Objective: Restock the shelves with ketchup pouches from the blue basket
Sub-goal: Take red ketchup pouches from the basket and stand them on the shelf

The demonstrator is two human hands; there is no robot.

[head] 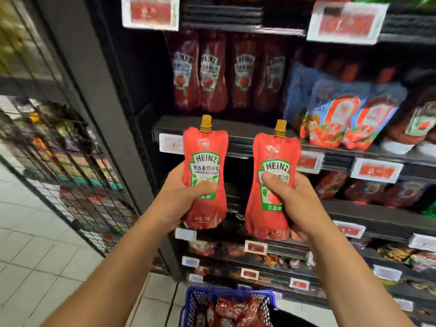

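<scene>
My left hand (179, 197) grips a red Heinz ketchup pouch (205, 152) upright by its lower half, gold cap on top. My right hand (292, 199) holds a second, matching ketchup pouch (274, 152) the same way. Both pouches hang in front of the dark shelf edge (240, 134). On that shelf behind them stands a row of the same ketchup pouches (212, 72). Low in the view, the blue basket (195, 298) sits on the floor with several more red pouches inside.
Blue-and-red sauce bags (339, 112) fill the shelf to the right of the Heinz row. Price tags (375, 171) line the shelf edges. Lower shelves hold other red packets. A black wire rack (70, 161) of goods stands left, above pale floor tiles (35, 244).
</scene>
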